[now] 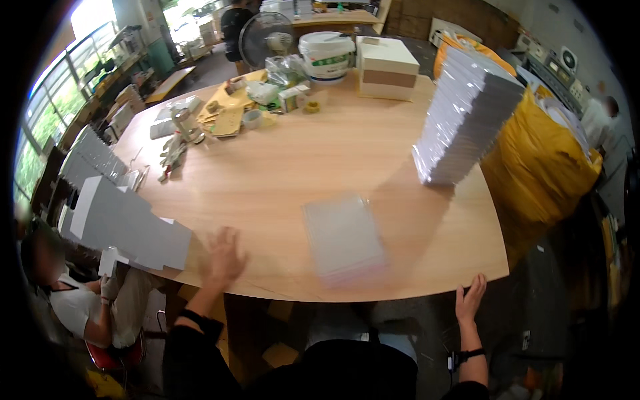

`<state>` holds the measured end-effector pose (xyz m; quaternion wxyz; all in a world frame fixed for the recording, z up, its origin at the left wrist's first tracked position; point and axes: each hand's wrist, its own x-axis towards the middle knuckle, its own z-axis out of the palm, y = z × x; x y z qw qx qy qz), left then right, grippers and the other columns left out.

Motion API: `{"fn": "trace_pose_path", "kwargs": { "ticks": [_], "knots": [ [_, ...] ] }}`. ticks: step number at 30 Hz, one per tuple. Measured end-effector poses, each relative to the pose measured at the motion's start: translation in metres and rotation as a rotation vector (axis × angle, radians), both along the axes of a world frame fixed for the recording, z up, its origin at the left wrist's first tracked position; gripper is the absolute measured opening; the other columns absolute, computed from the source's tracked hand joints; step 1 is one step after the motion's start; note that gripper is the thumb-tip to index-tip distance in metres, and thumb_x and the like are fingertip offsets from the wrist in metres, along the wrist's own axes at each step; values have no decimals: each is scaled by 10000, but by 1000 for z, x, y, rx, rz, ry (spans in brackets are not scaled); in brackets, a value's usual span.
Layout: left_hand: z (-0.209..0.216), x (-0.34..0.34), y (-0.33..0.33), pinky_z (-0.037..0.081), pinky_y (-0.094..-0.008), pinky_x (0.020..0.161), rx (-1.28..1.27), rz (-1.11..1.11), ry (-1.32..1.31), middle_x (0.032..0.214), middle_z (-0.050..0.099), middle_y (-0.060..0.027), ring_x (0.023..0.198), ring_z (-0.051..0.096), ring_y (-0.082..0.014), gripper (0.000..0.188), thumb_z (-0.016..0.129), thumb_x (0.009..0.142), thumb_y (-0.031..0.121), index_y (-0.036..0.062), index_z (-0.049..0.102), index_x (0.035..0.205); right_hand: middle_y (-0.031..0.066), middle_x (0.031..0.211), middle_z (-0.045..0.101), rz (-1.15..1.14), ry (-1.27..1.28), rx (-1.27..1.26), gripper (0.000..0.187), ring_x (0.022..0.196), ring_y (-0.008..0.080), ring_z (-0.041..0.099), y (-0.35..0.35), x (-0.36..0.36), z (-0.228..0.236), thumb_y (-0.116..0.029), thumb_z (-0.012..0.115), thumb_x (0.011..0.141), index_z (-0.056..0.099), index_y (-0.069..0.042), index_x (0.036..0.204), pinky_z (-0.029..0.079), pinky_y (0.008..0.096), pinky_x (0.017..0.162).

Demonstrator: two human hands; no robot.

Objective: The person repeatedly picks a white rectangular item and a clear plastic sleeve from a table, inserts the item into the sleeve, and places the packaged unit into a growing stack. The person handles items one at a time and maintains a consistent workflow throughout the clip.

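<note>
A flat clear plastic bag (345, 237), or a thin pile of them, lies near the front middle of the wooden table (267, 187), with a pinkish strip along its near end. To its left, my left hand (225, 259) is over the table's front edge, slightly smeared by motion, its fingers stretched out and holding nothing. My right hand (471, 298) rests at the table's front right corner, fingers extended and empty. Left of my left hand stands a stack of pale flat card pieces (133, 227). A tall plastic-wrapped stack of white sheets (467, 117) stands at the right.
At the back are a white bucket (327, 57), a white-and-brown box (387, 70) and a fan (267, 40). Gloves (173, 152), tape and packets sit at the back left. A seated person (87, 300) works at the left. A yellow sack (543, 160) bulges beside the right edge.
</note>
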<state>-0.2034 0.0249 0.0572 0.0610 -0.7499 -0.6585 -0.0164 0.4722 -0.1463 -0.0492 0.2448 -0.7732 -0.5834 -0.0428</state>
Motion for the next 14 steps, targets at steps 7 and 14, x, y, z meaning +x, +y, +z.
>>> {"fn": "trace_pose_path", "kwargs": {
  "ticks": [7,14],
  "knots": [
    [1,221,-28,410,-515,1006,-123,-596,-306,1233,556,-138,1189,506,-347,541,791,692,336,143,632,1172,251,1508,296,-4,5,35,712,1432,460,235,6,-5,7,-305,606,950,302,105,1446,225,534,1182],
    [-29,229,40,434,-569,970,-193,-480,-266,1208,544,-105,1212,504,-315,502,808,683,311,161,625,1126,235,1531,282,20,28,88,764,1457,428,218,4,3,-3,-383,625,946,308,82,1463,214,566,1181]
  ]
}}
